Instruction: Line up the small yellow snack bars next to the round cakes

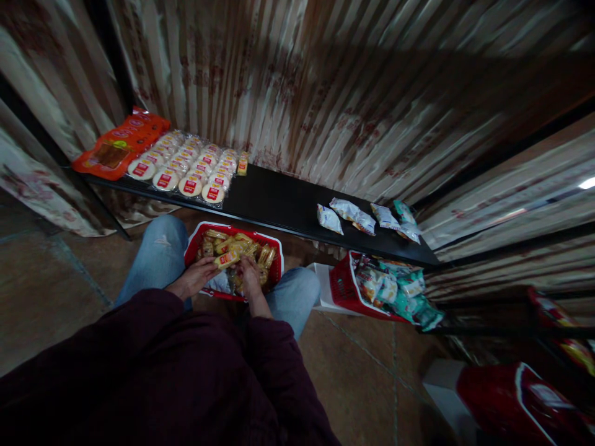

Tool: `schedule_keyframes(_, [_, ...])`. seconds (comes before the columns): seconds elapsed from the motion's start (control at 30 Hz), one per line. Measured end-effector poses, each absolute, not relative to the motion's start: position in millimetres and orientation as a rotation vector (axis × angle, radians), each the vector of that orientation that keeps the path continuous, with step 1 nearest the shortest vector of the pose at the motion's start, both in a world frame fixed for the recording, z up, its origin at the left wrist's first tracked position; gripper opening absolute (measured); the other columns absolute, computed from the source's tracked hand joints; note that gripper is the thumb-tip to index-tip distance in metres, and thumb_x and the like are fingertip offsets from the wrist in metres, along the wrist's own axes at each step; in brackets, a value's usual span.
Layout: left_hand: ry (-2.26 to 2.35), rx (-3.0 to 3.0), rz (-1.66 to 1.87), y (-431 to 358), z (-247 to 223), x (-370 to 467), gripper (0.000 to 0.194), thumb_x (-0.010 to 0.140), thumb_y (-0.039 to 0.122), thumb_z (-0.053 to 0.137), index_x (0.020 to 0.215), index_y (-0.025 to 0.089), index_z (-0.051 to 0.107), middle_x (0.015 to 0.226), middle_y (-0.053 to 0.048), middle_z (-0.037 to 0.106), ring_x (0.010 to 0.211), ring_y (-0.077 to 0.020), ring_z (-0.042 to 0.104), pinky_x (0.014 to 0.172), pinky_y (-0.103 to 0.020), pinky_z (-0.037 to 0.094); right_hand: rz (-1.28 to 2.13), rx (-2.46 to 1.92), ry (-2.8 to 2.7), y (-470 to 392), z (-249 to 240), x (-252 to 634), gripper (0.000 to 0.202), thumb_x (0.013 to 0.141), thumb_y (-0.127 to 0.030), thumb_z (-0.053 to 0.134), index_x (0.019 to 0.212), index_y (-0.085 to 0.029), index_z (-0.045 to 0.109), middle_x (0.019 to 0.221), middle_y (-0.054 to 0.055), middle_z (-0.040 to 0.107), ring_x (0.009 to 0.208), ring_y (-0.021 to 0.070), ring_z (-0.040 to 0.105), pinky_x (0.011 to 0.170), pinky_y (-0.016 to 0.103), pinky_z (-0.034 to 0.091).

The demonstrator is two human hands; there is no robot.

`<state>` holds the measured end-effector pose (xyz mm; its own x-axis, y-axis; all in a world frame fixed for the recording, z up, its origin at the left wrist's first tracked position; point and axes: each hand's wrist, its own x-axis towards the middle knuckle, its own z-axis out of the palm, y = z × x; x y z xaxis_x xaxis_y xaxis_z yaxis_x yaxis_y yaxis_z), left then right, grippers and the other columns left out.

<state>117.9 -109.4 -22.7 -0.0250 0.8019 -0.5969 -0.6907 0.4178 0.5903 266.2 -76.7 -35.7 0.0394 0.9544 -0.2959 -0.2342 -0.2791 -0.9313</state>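
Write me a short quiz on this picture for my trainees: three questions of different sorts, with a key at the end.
1. Multiple choice: what does the person's left hand hold?
a) a round white packet
b) a small yellow packet
c) a green bag

2. True or false: the orange bag lies at the left-hand end of the black shelf, as the wearer sees it.

3. Fill in the blank: the red basket nearest the person stands between the person's ____.

Key: 1. b; 2. true; 3. knees.
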Motion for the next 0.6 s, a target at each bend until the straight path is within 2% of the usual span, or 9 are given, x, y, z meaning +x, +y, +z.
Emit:
schedule_keyframes(0.17, [1.086,0.148,1.190,-110.6,-18.6,119.4,0.017,0.071,-0.004,0.061,0.069,0.013,0.059,0.076,-0.005,0.067,0.074,-0.0112,0.064,0.082,-0.025,0.051,1.562,-1.202,-0.657,-76.8,-31.6,265.0,0.032,0.071,-0.046,0.066,0.084,-0.018,0.065,0.073,0.005,0.072,0.061,0.0151,0.065,0.052,0.024,0.049])
schedule_keyframes(0.33, [1.084,0.180,1.185,-111.5,-18.4,119.7,0.018,0.071,-0.003,0.061,0.064,0.013,0.058,0.071,-0.003,0.067,0.071,-0.0097,0.064,0.079,-0.023,0.052,1.592,-1.168,-0.664,-77.1,-34.4,263.7,0.024,0.065,-0.032,0.071,0.084,-0.019,0.066,0.081,0.005,0.073,0.072,0.0168,0.067,0.061,0.027,0.051])
schedule_keyframes(0.6, [1.099,0.294,1.145,-113.7,-23.0,117.6,0.019,0.067,0.003,0.070,0.075,0.015,0.057,0.071,-0.002,0.068,0.067,-0.0115,0.065,0.075,-0.026,0.053,1.598,-1.188,-0.834,-81.3,-32.4,262.1,0.030,0.067,-0.026,0.065,0.097,-0.023,0.065,0.092,0.001,0.071,0.074,0.0145,0.066,0.058,0.023,0.049])
